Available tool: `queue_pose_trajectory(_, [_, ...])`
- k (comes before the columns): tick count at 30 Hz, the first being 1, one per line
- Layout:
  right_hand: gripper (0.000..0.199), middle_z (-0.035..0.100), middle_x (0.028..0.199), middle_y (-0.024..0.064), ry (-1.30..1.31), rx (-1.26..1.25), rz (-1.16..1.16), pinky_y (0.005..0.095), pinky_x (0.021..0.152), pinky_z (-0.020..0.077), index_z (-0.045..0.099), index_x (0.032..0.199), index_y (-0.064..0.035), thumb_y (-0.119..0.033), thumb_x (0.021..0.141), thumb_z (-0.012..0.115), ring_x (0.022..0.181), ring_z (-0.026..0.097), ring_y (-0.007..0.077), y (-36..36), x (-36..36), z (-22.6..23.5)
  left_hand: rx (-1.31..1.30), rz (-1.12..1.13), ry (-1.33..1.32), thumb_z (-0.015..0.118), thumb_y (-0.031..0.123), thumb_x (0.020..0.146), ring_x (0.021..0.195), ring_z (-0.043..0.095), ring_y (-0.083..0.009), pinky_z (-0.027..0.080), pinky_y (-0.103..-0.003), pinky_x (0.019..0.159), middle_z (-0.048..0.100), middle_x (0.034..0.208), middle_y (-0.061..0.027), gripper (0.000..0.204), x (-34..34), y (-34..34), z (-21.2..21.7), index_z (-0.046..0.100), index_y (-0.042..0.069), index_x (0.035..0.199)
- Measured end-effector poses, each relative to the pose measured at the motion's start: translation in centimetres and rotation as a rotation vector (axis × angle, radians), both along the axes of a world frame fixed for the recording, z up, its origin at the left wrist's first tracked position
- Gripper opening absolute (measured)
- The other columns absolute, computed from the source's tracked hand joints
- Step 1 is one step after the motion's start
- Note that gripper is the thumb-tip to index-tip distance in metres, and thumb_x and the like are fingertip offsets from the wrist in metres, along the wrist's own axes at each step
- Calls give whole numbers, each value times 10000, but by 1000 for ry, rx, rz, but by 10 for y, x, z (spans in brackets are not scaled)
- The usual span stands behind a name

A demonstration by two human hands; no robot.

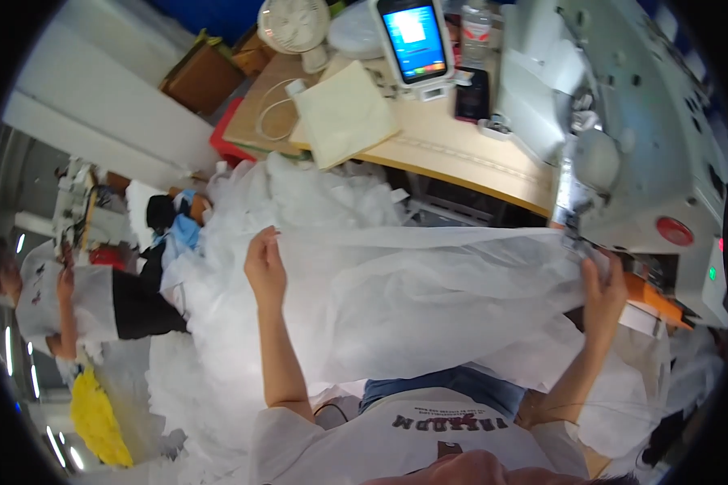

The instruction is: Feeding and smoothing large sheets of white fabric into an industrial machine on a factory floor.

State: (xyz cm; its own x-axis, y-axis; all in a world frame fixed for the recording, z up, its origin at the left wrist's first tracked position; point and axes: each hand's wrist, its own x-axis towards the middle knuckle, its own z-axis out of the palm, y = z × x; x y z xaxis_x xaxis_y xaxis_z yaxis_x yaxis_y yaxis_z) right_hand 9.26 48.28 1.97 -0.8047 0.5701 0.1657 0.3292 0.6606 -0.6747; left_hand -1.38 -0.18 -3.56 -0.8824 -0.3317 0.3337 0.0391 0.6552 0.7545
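From the head view, we see our left hand [265, 267] pinching the upper edge of a sheet of thin white fabric [429, 299], fingers curled over the hem and thumb behind it. Our right hand [605, 284] is closed on the same edge at the far end, just below the needle area of the pale grey sewing machine [647, 137]. The fabric is stretched between the two hands in front of the near edge of the wooden table [461, 158] and hangs down over our lap.

We judge it very light, limp and slightly sheer, probably a non-woven cloth that creases and slides easily; it is best held along the edge, with both hands well apart to keep it taut.

More of the same white fabric lies in a soft, crumpled heap [299, 198] under the table's left corner. On the table stand a cream folded cloth [344, 113], a small screen [414, 44] and a round fan [294, 24].
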Motion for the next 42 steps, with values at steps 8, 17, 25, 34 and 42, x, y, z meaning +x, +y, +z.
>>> queue_pose_trajectory(8, [400,642,808,111,12,147,-105,284,709,454,564,1118,-8,-233,805,671,764,595,209,14,36,-11,216,-291,-249,542,93,887,661,551,-47,434,-184,542,614,749,-32,118,-47,32,11,626,19,925])
queue_pose_trajectory(17, [188,623,793,56,666,-897,-488,263,672,458,629,907,-16,-175,808,643,727,581,151,48,67,-16,1075,-571,-859,609,89,828,547,460,-51,359,-181,483,535,632,22,59,-73,83,11,621,50,785])
queue_pose_trajectory(25, [317,579,1017,169,-243,10,-418,345,729,448,549,1102,-54,-175,811,582,908,572,226,70,48,7,-352,-511,-30,630,111,825,572,339,-35,294,-220,516,425,596,72,289,-36,138,20,448,70,605])
queue_pose_trajectory(34, [355,571,1035,222,28,809,-375,473,838,380,553,1075,-7,-114,737,584,965,502,405,101,17,-19,215,-486,-212,651,139,816,558,395,-71,330,-206,504,428,587,42,209,-46,167,21,540,23,682])
queue_pose_trajectory(42, [318,586,1065,226,274,612,-316,460,886,395,557,1106,42,-129,844,502,992,530,409,130,33,-48,-135,-650,-734,686,115,779,576,558,-97,430,-219,507,589,636,-16,116,43,54,-1,635,12,771])
